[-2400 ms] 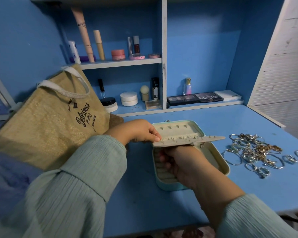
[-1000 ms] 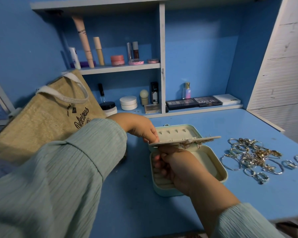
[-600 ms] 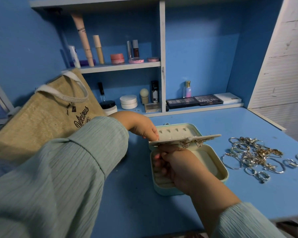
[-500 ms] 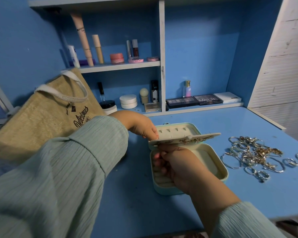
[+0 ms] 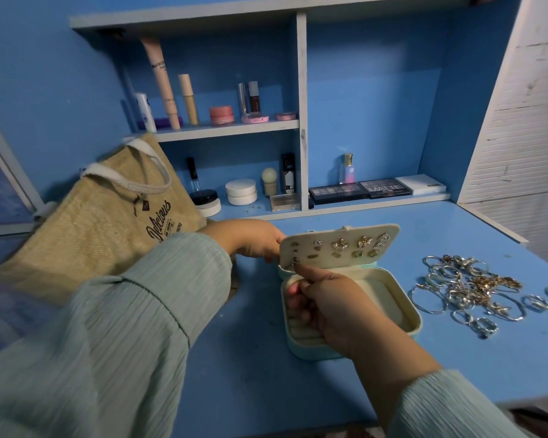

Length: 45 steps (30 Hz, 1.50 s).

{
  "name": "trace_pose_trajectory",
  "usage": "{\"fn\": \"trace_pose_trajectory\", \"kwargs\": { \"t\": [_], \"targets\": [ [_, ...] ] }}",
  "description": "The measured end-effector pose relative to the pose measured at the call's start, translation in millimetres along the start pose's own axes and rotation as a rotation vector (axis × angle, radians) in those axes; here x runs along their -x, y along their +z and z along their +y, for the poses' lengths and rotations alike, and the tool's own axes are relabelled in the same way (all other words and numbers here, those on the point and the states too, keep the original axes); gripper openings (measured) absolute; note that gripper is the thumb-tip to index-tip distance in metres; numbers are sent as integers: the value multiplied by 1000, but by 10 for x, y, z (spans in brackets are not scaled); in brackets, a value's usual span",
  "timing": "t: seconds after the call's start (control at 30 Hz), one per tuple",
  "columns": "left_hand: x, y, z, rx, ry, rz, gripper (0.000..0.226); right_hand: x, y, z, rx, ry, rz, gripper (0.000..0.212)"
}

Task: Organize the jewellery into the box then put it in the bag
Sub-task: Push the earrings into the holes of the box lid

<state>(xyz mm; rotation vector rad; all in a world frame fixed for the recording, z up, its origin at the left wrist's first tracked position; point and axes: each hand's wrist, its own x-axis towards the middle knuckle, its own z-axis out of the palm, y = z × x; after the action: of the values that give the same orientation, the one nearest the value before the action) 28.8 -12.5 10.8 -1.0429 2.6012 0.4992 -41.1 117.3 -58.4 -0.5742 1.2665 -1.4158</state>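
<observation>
Because the jute bag [image 5: 102, 229] waited at the frame's left for later, the open jewellery box [image 5: 355, 314] sat mid-desk [image 5: 241, 374]. Its earring panel [image 5: 337, 246] was tilted up, pinched by the left hand [image 5: 253, 240], so the right hand [image 5: 332, 306] could pinch a stud [image 5: 295, 262] there. Loose jewellery [image 5: 469, 289] lay at right.

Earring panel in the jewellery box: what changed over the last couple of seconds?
The earring panel has been tipped up from edge-on to face the camera, showing its studs. The left hand still holds its left end; the right hand now pinches at its lower-left corner. The jewellery box, loose jewellery pile and jute bag stayed put.
</observation>
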Motion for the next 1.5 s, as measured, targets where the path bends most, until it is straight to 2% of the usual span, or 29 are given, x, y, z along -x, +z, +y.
{"fn": "trace_pose_trajectory", "kwargs": {
  "t": [0.17, 0.33, 0.4, 0.53, 0.63, 0.73, 0.83, 0.93, 1.1, 1.3, 1.5],
  "targets": [
    [159, 33, -8, 155, -35, 68, 25, 18, 26, -47, -21, 13, 12, 45],
    [476, 67, 51, 528, -29, 282, 31, 45, 37, -101, -20, 19, -22, 42],
    [576, 130, 77, 596, -4, 378, 33, 59, 37, -110, -28, 25, -38, 38],
    [615, 328, 128, 528, 32, 546, 17, 105, -22, -113, -25, 11, -57, 34],
    [676, 458, 221, 560, 100, 571, 5, 157, -65, -106, -41, -7, -88, 33],
    [715, 559, 294, 466, 108, 606, 6, 181, -57, -112, -61, -18, -100, 30],
    [720, 599, 308, 420, 125, 705, 9, 207, -33, -137, -105, -14, -98, 25],
    [720, 638, 317, 319, 197, 775, 6, 236, -34, -144, -162, 0, -90, 28],
    [708, 685, 313, 230, 275, 768, 8, 285, -69, -163, -227, 33, -86, 27],
    [734, 643, 341, -56, 282, 795, 21, 340, -82, -222, -256, 54, -53, 23],
    [695, 645, 347, -41, 288, 846, 17, 407, -233, -264, -248, 69, -34, 15]
  ]
}}
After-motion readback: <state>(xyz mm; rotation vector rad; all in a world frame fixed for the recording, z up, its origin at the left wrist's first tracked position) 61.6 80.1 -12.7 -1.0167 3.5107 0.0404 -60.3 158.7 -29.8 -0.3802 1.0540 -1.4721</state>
